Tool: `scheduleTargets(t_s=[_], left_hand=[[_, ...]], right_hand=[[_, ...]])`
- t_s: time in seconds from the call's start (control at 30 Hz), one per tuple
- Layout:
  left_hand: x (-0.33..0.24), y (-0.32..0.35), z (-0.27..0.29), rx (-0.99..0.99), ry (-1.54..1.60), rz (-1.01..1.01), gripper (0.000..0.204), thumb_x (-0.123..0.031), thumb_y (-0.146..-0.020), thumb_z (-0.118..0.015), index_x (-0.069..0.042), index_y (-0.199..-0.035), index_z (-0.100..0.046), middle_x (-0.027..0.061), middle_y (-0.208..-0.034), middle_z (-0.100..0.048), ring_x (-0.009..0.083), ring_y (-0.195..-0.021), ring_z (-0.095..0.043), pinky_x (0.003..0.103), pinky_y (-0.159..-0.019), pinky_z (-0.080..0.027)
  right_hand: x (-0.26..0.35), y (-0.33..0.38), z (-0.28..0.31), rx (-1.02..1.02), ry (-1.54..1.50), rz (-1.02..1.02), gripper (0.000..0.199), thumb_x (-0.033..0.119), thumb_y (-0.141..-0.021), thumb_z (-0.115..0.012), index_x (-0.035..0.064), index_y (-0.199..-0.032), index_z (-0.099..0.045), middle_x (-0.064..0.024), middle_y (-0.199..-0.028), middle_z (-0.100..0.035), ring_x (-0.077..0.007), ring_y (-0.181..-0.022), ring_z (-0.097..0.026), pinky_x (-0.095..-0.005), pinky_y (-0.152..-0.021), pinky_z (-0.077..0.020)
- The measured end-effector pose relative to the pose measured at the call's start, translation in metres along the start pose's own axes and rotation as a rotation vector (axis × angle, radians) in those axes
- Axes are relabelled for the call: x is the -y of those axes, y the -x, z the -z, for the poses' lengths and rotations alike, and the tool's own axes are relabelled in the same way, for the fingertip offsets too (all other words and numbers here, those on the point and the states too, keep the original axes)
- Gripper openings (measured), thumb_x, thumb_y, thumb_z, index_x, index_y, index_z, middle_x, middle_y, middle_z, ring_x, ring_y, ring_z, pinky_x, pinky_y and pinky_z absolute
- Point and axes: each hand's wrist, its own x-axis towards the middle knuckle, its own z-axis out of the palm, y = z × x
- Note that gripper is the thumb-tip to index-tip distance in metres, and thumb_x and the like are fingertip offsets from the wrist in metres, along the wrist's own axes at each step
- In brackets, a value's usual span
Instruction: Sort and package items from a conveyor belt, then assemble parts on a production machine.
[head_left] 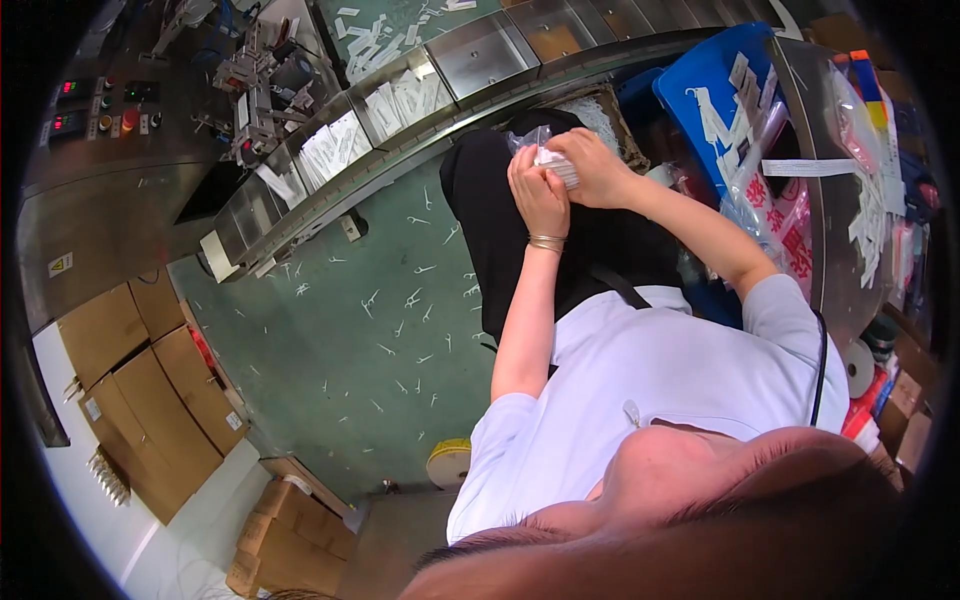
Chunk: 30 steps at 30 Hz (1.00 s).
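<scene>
Here, what I see from the head camera, line by line:

Left hand: my left hand (540,195) is raised over my lap, fingers curled and closed on the small stack of white packets (558,166); a thin gold bracelet (546,242) sits on its wrist.
Right hand: my right hand (597,165) comes from the right side and is closed on the same stack from above, so both hands touch each other around it.
Packets: the stack is between the two hands, above my dark trousers (495,220), just in front of a clear plastic bag (528,137).
Tray behind: a brown tray (610,110) with more white pieces lies just beyond the hands.
Conveyor: a curved line of metal trays (480,50) runs from the left to the top; some trays hold bundles of white packets (335,145).
Machine: a control panel (100,105) with red displays and buttons is at the upper left.
Floor: the green floor (330,330) has many small white picks scattered on it.
Boxes: brown cardboard boxes (150,390) stand at the lower left.
Right side: a blue bin (700,85) with white pieces is near my right arm.
</scene>
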Motion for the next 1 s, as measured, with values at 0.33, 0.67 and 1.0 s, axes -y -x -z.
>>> scheduleTargets(t_s=[0.33, 0.67, 1.0], left_hand=[[-0.001, 0.0, 0.007, 0.051, -0.061, -0.006, 0.009, -0.006, -0.084, -0.047, -0.002, -0.091, -0.043, 0.0198, -0.122, -0.047, 0.0355, -0.119, -0.042, 0.052, -0.104, -0.024], [0.0, -0.039, 0.059, 0.528, -0.39, -0.289, 0.062, -0.026, -0.064, -0.076, 0.001, -0.111, -0.044, 0.0187, -0.125, -0.045, 0.0336, -0.121, -0.041, 0.05, -0.106, -0.021], [-0.008, -0.031, 0.016, 0.598, -0.199, -0.271, 0.07, -0.023, -0.063, -0.072, 0.0, -0.12, -0.038, 0.0176, -0.121, -0.045, 0.0331, -0.117, -0.042, 0.048, -0.103, -0.027]], right_hand=[[-0.003, 0.009, -0.011, -0.179, -0.123, 0.182, 0.033, 0.017, -0.075, -0.061, 0.004, -0.104, -0.053, -0.0151, -0.114, -0.048, -0.0325, -0.108, -0.046, -0.0405, -0.094, -0.0356], [-0.011, 0.001, -0.034, -0.442, -0.326, -0.062, 0.019, 0.014, -0.086, -0.043, 0.0001, -0.091, -0.055, -0.0165, -0.102, -0.05, -0.0296, -0.095, -0.051, -0.034, -0.084, -0.0414], [0.011, 0.004, -0.036, -0.521, -0.392, -0.474, 0.031, 0.03, -0.093, -0.045, 0.0001, -0.094, -0.051, -0.0172, -0.092, -0.052, -0.0292, -0.087, -0.053, -0.036, -0.077, -0.0424]])
